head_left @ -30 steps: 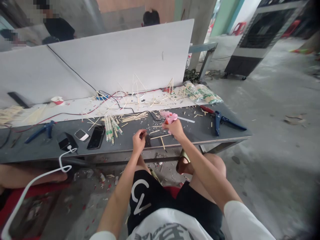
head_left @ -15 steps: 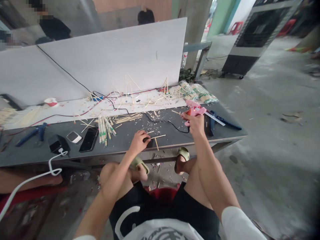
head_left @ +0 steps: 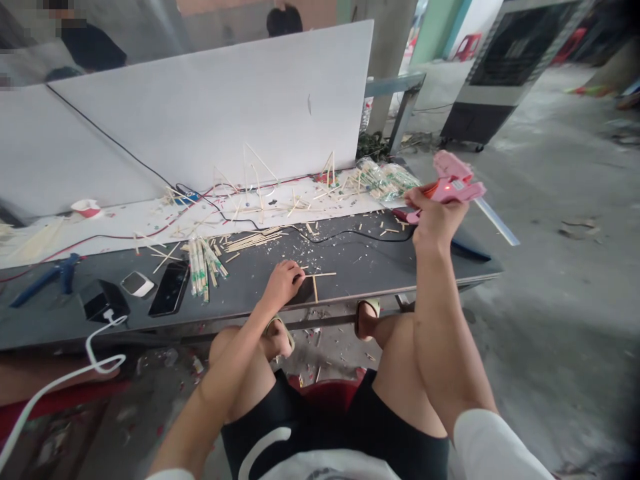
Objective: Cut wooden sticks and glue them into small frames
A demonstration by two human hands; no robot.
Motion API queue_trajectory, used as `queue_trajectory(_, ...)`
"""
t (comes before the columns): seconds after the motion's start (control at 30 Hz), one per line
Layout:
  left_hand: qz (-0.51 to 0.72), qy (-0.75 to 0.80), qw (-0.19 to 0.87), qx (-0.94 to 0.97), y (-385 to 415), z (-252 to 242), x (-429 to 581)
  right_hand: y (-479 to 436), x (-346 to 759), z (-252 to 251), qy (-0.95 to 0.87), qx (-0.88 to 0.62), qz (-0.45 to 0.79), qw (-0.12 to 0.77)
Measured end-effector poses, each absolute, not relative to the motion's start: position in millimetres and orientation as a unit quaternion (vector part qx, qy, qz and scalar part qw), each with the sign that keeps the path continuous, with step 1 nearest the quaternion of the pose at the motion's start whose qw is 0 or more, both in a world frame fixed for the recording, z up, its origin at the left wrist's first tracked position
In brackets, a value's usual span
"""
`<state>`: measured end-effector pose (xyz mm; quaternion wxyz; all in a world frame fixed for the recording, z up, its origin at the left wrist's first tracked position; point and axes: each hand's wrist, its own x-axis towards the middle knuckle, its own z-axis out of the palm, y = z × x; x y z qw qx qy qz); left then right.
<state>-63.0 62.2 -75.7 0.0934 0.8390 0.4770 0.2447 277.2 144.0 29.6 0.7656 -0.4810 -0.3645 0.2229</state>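
Note:
My right hand [head_left: 434, 220] is raised above the right end of the dark table [head_left: 360, 263], closed round a pink glue gun [head_left: 453, 185] with a clear glue stick jutting out behind it. A black cord [head_left: 345, 235] trails from the gun across the table. My left hand [head_left: 283, 282] rests near the table's front edge with its fingers curled down on a crossed pair of thin bamboo sticks [head_left: 316, 279]. What lies under its fingertips is hidden.
Loose sticks [head_left: 253, 238], wrapped chopstick bundles [head_left: 200, 263], two phones [head_left: 169, 288], a charger [head_left: 100, 301] and blue cutters [head_left: 45, 280] lie on the table. A white board [head_left: 225, 113] stands behind. Packs of sticks [head_left: 387, 180] are at the back right. Other people sit beyond.
My right hand has lifted the glue gun up and to the right, away from the sticks. My left hand has come down onto the crossed sticks and stayed there.

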Motion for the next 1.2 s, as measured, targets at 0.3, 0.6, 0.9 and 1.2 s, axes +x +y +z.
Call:
queue_trajectory(0.3,0.411,0.471,0.081,0.776,99.3,11.1,-44.2,113.4,177.0,1.3,-0.497,-0.492,0.426,0.573)
queue_trajectory(0.6,0.405,0.419,0.160,0.797,109.4,-10.4,-36.8,111.8,148.0,-4.4,-0.548,-0.467,0.511,0.469)
queue_trajectory(0.9,0.513,0.447,0.253,0.688,106.9,-11.6,-48.9,106.2,167.3,-4.4,-0.526,-0.469,0.501,0.502)
queue_trajectory(1.2,0.557,0.456,0.261,0.644,102.8,-18.4,-66.0,86.5,161.0,-1.5,-0.568,-0.500,0.503,0.417)
